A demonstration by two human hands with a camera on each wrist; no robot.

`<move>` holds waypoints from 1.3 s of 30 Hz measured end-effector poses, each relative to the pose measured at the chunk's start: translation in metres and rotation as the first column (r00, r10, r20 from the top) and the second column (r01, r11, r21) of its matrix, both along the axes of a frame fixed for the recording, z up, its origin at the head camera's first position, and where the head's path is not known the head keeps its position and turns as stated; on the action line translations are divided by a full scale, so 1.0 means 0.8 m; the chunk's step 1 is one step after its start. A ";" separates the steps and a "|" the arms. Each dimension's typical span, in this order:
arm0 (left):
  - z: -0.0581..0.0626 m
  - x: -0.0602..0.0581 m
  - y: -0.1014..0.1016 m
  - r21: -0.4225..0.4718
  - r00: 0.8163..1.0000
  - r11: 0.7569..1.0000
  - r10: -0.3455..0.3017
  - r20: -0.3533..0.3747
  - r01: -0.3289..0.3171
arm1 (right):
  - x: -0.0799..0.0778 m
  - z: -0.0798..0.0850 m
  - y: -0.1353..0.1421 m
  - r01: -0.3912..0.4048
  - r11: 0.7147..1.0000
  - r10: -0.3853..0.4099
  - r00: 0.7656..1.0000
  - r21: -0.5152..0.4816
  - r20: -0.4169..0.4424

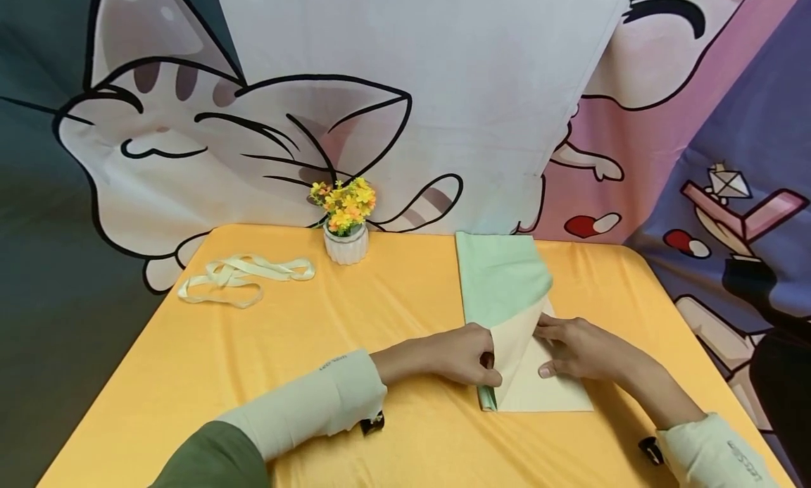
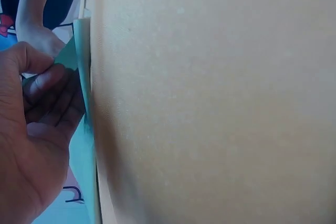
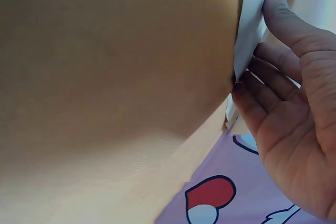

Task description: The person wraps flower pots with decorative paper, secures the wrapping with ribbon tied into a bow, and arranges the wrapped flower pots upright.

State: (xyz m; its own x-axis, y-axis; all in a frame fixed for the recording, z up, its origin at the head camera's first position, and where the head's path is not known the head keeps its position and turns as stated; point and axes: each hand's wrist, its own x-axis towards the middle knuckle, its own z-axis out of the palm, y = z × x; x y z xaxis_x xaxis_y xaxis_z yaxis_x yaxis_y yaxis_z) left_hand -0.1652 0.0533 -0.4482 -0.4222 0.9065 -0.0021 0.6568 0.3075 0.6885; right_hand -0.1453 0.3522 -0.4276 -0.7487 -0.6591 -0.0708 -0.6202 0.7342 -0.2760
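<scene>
Right of centre in the head view, the green-and-cream sheet (image 1: 521,326) lies partly folded on the yellow tablecloth (image 1: 380,298). The left hand (image 1: 465,354) grips its left edge; the left wrist view reveals what the head view hides, thumb and forefinger pinching the green side. The right hand (image 1: 579,351) rests loosely on the cream side, fingers uncurled. Only the head view shows the pale ribbon (image 1: 231,273) and flowerpot (image 1: 346,245), left and upper centre.

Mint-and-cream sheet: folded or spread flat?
The sheet is partly folded: the head view shows a cream flap slanting against the mint part, beside the left hand.
</scene>
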 end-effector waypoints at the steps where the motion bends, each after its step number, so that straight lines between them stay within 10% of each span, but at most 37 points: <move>1: -0.010 -0.004 0.000 0.010 1.000 1.000 0.008 -0.026 -0.008 | -0.001 0.000 0.000 -0.004 1.000 0.004 1.000 -0.001 0.004; 6: -0.008 0.004 -0.023 0.063 0.992 0.990 0.120 0.044 -0.123 | -0.004 0.002 -0.002 -0.009 1.000 0.009 0.999 0.021 0.032; 9: 0.006 0.020 -0.045 0.086 0.954 0.958 0.259 0.154 -0.274 | -0.005 0.004 -0.005 -0.007 0.999 0.005 0.999 0.046 0.037; 16: 0.009 0.054 -0.095 0.055 0.745 0.825 0.476 0.466 -0.562 | -0.007 0.006 -0.010 0.003 0.998 -0.008 0.998 0.064 0.068; 25: 0.008 0.097 -0.138 -0.070 0.492 0.731 0.523 0.696 -0.678 | -0.009 0.010 -0.012 0.018 0.996 -0.025 0.997 0.091 0.073; 30: 0.008 0.119 -0.149 -0.145 0.387 0.698 0.544 0.745 -0.702 | -0.009 0.010 -0.013 0.017 0.997 -0.023 0.997 0.081 0.077; 34: 0.010 0.132 -0.157 -0.187 0.356 0.706 0.546 0.759 -0.684 | -0.009 0.011 -0.014 0.026 0.996 -0.033 0.996 0.084 0.086; 39: 0.007 0.135 -0.171 -0.207 0.358 0.775 0.489 0.796 -0.597 | -0.007 0.013 -0.014 0.040 0.995 -0.049 0.995 0.092 0.092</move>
